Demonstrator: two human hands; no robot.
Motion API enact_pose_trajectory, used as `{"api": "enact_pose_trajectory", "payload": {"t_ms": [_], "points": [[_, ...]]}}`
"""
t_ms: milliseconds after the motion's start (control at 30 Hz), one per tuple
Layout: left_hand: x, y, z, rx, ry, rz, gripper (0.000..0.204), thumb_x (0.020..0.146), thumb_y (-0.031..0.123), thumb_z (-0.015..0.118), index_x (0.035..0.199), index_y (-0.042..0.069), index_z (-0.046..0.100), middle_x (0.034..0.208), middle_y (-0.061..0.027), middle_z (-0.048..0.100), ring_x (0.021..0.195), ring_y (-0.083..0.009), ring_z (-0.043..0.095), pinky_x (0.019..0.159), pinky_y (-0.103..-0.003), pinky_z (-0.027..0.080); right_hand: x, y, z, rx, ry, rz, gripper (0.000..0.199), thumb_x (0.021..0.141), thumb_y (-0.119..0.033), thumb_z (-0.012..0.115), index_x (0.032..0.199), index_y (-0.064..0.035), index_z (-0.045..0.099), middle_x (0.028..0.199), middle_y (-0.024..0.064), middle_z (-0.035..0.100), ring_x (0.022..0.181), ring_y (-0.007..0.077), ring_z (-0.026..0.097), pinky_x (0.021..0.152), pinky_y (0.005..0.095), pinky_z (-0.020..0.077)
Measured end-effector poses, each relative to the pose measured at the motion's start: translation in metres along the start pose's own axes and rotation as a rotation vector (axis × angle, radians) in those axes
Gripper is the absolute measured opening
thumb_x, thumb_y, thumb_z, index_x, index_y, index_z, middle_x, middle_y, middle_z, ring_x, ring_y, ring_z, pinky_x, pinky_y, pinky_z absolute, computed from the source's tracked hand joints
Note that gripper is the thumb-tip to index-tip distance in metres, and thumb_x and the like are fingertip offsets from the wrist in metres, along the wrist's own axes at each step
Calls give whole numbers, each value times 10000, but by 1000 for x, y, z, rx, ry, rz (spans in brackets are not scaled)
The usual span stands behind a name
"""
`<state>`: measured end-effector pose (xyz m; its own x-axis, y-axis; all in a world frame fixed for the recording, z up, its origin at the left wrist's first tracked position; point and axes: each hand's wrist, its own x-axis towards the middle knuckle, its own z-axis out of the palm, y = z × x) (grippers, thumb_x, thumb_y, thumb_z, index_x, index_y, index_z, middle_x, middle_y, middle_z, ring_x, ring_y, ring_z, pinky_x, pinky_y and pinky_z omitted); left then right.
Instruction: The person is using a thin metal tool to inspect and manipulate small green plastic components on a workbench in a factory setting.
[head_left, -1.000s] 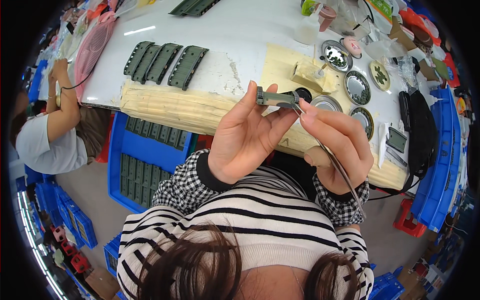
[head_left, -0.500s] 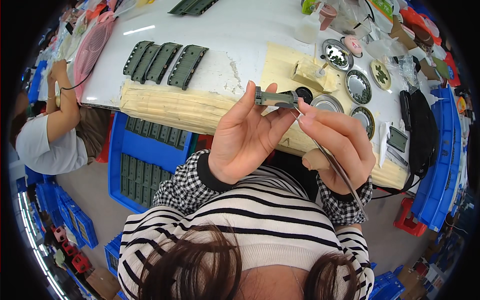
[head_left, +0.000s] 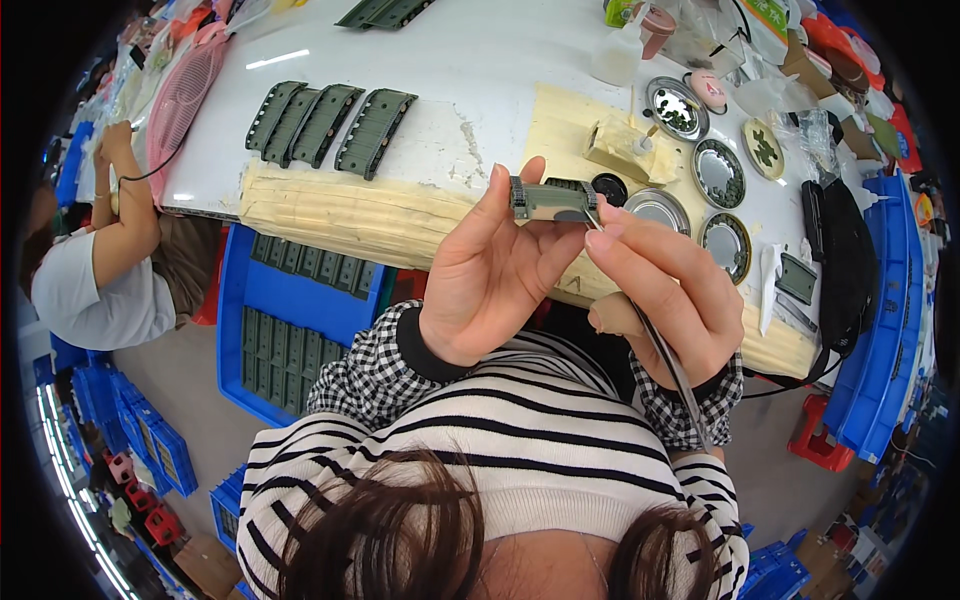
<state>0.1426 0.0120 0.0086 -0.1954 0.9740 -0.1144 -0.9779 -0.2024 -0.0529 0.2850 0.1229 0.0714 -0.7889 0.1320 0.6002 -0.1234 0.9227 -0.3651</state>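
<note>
My left hand (head_left: 480,275) pinches a small curved green part (head_left: 550,203) with camouflage patches and ridged edges, between thumb and fingers above the table's near edge. In my right hand (head_left: 685,295) are slim metal tweezers (head_left: 668,362). Their tips meet the right end of the part, where my fingertips hide some of the contact. A beige cover (head_left: 618,316) wraps one right finger. Just beyond the part, a round black lid (head_left: 609,188) and a silver tin (head_left: 657,207) stand on the yellowish sheet (head_left: 560,120).
Curved green panels (head_left: 375,133) lie at the left on the white table (head_left: 460,60). Round dishes of small dark pieces (head_left: 719,172) stand at the right, near a foam block (head_left: 625,148). A blue crate (head_left: 232,330) holds more panels below left. Another person (head_left: 105,285) sits at the left.
My right hand has shifted slightly left, bringing the tweezer tips against the part's right end. The part has turned slightly in my left hand, and a dark patch now shows on its face.
</note>
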Motion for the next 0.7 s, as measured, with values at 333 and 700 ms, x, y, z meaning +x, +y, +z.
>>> {"api": "enact_pose_trajectory", "payload": {"t_ms": [333,700], "points": [[0,0,-3,58,-73,39,565,1010,402,438,1433,47,324,1379,-206,420,1284,-299,448,1038,-414,445,1,-4,12,-21,112,-49,315,713,-26,692,1022,35,688,1001,153,643,957,322,679,799,360,586],[23,21,-7,460,-399,65,831,946,276,593,1532,234,6,1467,-186,341,1310,-349,443,1056,-428,452,-27,-13,9,328,136,180,381,837,-154,710,1165,16,616,1154,165,592,1118,342,615,921,375,530]]}}
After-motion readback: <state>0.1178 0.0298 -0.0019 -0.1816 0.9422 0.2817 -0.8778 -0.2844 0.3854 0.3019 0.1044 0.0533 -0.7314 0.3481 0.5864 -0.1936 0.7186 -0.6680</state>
